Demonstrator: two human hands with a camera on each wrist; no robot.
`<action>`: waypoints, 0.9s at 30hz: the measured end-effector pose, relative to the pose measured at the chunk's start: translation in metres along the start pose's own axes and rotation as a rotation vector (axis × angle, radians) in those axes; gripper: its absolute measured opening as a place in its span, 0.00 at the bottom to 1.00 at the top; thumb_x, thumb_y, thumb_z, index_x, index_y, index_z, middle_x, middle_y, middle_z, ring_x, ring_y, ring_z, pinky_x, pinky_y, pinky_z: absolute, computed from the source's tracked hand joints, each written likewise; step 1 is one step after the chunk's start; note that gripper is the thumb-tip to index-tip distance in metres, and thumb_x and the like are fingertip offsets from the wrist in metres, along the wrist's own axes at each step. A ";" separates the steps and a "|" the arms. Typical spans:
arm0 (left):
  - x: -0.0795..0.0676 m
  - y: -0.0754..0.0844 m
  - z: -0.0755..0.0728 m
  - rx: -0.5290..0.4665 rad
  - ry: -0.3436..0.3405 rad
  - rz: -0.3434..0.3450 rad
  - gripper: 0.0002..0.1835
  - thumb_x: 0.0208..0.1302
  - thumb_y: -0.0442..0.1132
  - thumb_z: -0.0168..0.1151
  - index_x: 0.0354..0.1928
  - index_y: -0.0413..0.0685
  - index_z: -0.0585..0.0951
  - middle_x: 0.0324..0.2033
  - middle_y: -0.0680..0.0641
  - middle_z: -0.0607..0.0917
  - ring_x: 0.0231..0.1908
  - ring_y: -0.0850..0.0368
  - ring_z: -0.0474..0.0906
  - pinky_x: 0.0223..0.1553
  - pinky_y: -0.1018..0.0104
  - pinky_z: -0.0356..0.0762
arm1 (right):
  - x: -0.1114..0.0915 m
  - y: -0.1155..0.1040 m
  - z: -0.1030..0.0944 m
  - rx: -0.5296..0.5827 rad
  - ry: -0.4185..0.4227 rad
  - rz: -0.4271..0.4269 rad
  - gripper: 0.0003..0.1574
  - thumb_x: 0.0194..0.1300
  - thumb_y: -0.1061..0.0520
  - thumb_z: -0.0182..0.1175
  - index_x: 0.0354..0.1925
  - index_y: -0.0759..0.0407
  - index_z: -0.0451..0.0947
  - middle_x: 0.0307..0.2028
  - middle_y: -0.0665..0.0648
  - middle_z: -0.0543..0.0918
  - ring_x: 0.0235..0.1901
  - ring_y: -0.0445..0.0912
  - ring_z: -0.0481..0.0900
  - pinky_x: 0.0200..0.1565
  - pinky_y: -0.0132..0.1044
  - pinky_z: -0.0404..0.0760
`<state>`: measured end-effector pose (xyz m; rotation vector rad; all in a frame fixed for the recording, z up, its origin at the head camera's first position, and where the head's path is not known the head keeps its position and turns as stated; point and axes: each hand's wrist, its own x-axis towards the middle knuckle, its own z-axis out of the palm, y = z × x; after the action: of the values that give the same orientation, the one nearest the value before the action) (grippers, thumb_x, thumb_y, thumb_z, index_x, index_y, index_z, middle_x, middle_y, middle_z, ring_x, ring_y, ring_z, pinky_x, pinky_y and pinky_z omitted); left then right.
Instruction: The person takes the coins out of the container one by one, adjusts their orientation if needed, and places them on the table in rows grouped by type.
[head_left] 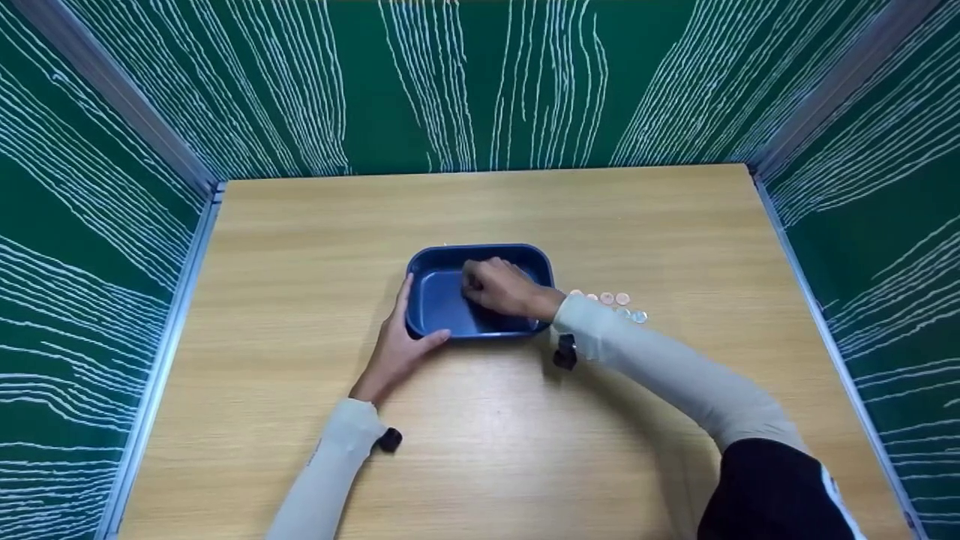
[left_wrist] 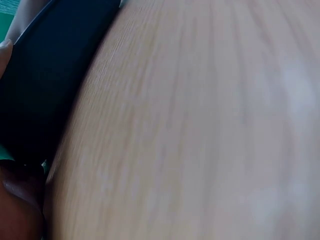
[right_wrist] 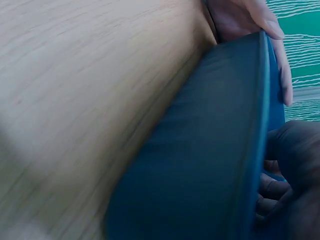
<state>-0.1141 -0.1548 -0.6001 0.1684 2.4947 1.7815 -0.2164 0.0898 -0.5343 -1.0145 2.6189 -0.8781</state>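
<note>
A dark blue, rounded rectangular tub (head_left: 442, 304) sits on the wooden table. At its left front corner, my left hand (head_left: 396, 346) holds it, thumb along the front rim and fingers against the left side. My right hand (head_left: 504, 286) reaches over the right rim into the tub, its fingers curled near the inner floor. In the right wrist view, the curled fingers (right_wrist: 272, 189) show behind the tub wall; I cannot tell whether something small is inside them. Several small round coins (head_left: 607, 298) lie to the right of the tub, partly hidden by the right forearm.
The wooden table (head_left: 300, 247) spreads around the tub. Green panels with white wavy lines (head_left: 480, 90) enclose it at the back and both sides, joined by metal posts (head_left: 806, 82). The right sleeve (head_left: 660, 375) crosses the table's right front part.
</note>
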 end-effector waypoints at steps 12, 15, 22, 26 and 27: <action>0.000 -0.001 0.000 -0.030 -0.003 0.005 0.64 0.64 0.53 0.83 0.91 0.66 0.48 0.88 0.46 0.55 0.83 0.42 0.58 0.81 0.37 0.59 | -0.029 0.010 -0.029 0.058 0.027 0.018 0.02 0.72 0.65 0.68 0.42 0.62 0.86 0.36 0.56 0.92 0.35 0.48 0.89 0.40 0.46 0.89; 0.000 0.000 0.000 -0.036 -0.005 -0.001 0.64 0.65 0.53 0.83 0.91 0.66 0.48 0.88 0.45 0.54 0.83 0.41 0.57 0.81 0.37 0.59 | -0.036 0.013 -0.037 0.080 0.055 0.020 0.04 0.70 0.68 0.67 0.42 0.64 0.86 0.37 0.58 0.93 0.38 0.50 0.91 0.43 0.48 0.90; 0.000 0.001 0.000 -0.030 0.004 -0.008 0.63 0.65 0.48 0.83 0.91 0.66 0.48 0.88 0.45 0.54 0.83 0.39 0.59 0.80 0.37 0.61 | -0.050 0.024 -0.050 0.160 0.092 0.081 0.02 0.73 0.68 0.68 0.43 0.68 0.86 0.37 0.61 0.91 0.38 0.51 0.89 0.41 0.43 0.87; 0.000 0.002 0.001 -0.032 0.004 -0.005 0.63 0.65 0.48 0.82 0.91 0.66 0.48 0.88 0.45 0.54 0.83 0.40 0.58 0.80 0.37 0.60 | -0.056 0.026 -0.055 0.207 0.099 0.103 0.04 0.74 0.66 0.69 0.44 0.68 0.86 0.37 0.60 0.90 0.36 0.49 0.86 0.38 0.36 0.83; -0.001 0.002 0.001 -0.034 0.002 -0.005 0.63 0.65 0.48 0.82 0.91 0.66 0.48 0.88 0.45 0.53 0.83 0.40 0.58 0.80 0.37 0.60 | -0.057 0.026 -0.056 0.213 0.104 0.105 0.04 0.74 0.66 0.69 0.44 0.68 0.85 0.36 0.60 0.90 0.35 0.48 0.86 0.37 0.35 0.82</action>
<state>-0.1134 -0.1535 -0.5989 0.1591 2.4625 1.8215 -0.2096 0.1692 -0.5061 -0.7902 2.5646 -1.1821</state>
